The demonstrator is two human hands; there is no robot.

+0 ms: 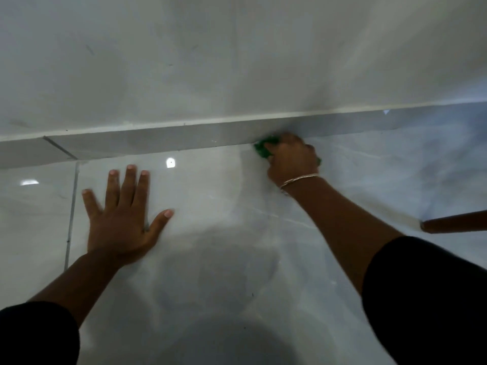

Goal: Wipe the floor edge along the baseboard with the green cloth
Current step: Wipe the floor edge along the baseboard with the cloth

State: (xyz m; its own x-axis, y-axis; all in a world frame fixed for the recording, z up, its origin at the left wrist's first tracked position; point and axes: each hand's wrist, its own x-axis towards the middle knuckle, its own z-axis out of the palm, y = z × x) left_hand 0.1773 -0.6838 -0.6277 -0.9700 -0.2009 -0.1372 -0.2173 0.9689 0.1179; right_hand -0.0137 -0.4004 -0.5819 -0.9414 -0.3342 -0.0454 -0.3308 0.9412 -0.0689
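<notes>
My right hand (291,158) is closed around the green cloth (263,148) and presses it onto the floor where the glossy white tiles meet the grey baseboard (158,142). Most of the cloth is hidden under my fingers; only a bunched green end shows on the left side of the hand. A thin bangle circles that wrist. My left hand (122,214) lies flat on the floor tile (210,206) with its fingers spread, well to the left of the cloth and a short way out from the baseboard.
A white wall (237,61) rises above the baseboard. A brown wooden furniture leg (453,222) reaches in from the right edge, resting on the floor. A grout line (72,206) runs toward me just left of my left hand.
</notes>
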